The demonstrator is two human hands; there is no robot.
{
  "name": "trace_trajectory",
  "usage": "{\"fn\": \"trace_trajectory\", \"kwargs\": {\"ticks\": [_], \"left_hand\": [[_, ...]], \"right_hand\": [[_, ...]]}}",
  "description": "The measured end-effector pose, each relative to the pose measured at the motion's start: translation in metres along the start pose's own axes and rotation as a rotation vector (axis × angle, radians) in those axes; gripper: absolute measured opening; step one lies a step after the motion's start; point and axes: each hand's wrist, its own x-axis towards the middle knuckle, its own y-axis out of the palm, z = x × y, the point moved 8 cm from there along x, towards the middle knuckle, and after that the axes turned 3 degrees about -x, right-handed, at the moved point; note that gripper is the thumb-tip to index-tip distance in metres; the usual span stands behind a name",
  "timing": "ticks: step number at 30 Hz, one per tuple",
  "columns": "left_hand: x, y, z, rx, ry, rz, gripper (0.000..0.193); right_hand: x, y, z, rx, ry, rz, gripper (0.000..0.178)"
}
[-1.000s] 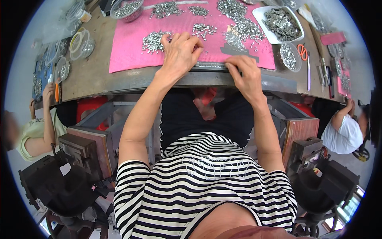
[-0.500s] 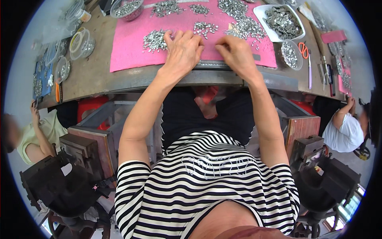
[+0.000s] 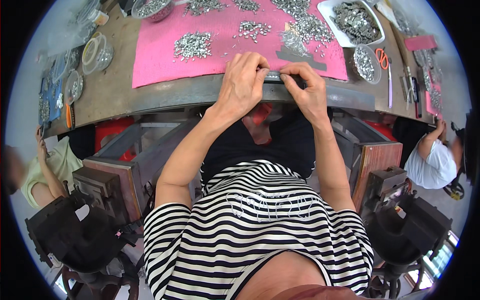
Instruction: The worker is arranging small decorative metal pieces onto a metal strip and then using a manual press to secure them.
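Both hands are at the front edge of the table, over a narrow metal strip [image 3: 271, 76] with small shiny bits on it. My left hand [image 3: 241, 82] is closed, thumb and fingertips together at the strip's left part. My right hand [image 3: 307, 89] is closed too, its thumb and forefinger pinched at the strip's right part. Whatever is in the fingertips is too small to make out. Beyond my hands a pink mat [image 3: 160, 55] carries a pile of small silver metal pieces [image 3: 192, 46], a smaller group [image 3: 252, 31] and a grey flat strip [image 3: 301, 58].
A white tray [image 3: 324, 11] of dark metal pieces and a clear tub [image 3: 378, 70] stand at the right, beside orange-handled scissors [image 3: 382, 58]. Clear containers [image 3: 102, 55] stand at left. Vises [image 3: 95, 187] flank me. One person sits at each side.
Both hands have drawn back toward the table's front edge, the left from beside the silver pile. The grey flat strip on the mat shows more fully now.
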Motion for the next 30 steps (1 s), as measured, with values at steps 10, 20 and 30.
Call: {"fn": "trace_trajectory", "kwargs": {"ticks": [10,20,30], "left_hand": [[-0.006,0.013,-0.008,0.116,0.114,-0.031,0.01],[-0.008,0.016,-0.011,0.186,0.147,-0.047,0.012],[-0.007,0.014,-0.019,0.258,0.211,-0.02,0.012]], "right_hand": [[-0.009,-0.004,0.015,-0.263,-0.254,-0.054,0.017],[-0.013,-0.013,-0.012,0.015,-0.032,-0.117,0.014],[-0.016,-0.012,-0.011,0.021,-0.054,-0.081,0.016]]}}
